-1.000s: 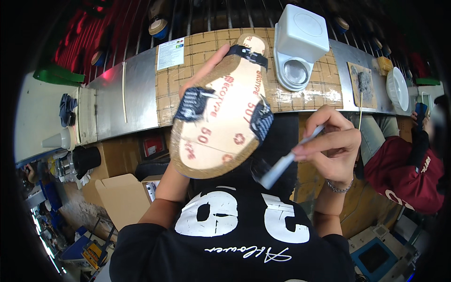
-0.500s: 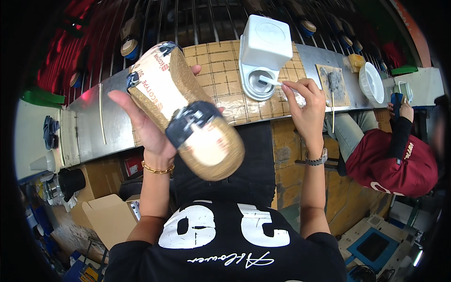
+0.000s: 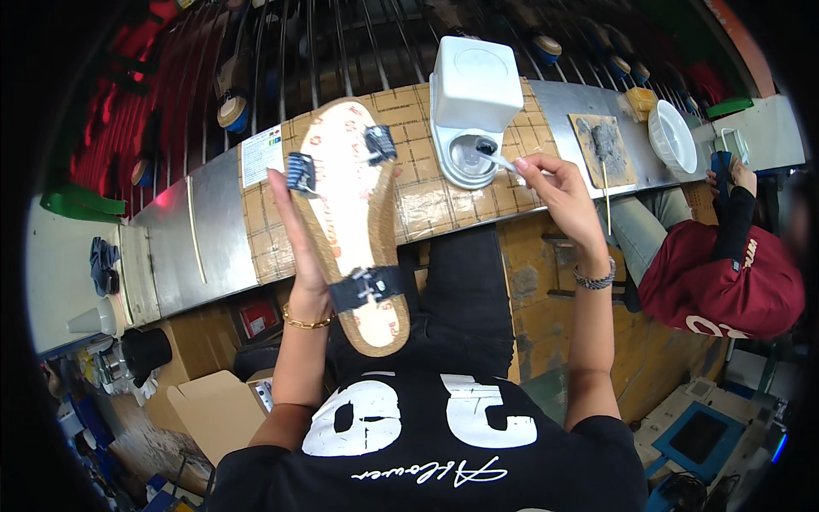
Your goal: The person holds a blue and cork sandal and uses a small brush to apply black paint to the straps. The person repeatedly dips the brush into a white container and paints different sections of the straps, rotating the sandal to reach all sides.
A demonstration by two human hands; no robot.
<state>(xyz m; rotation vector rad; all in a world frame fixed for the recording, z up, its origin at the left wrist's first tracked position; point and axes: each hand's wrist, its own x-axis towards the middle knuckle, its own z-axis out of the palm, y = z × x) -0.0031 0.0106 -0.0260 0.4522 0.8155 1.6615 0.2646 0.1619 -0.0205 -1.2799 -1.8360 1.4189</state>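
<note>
My left forearm [image 3: 300,371] runs forward, almost straight, to a wrist [image 3: 309,300] held in line. My left hand [image 3: 307,260] is raised in a grip, thumb [image 3: 288,209] stretched forward, its fingers mostly hidden. My right forearm [image 3: 591,350] also points forward; my right hand [image 3: 559,194] turns inward from it, thumb and fingertips pinched together.

"What's toward the right of the bench [image 3: 171,256]?"
"A white bowl [image 3: 672,138], with a yellow block [image 3: 641,104] just beside it. A person in a maroon top [image 3: 725,277] is near."
"And lower left?"
"An open cardboard box [image 3: 217,416]; farther up, a dark cloth [image 3: 103,263]."
</note>
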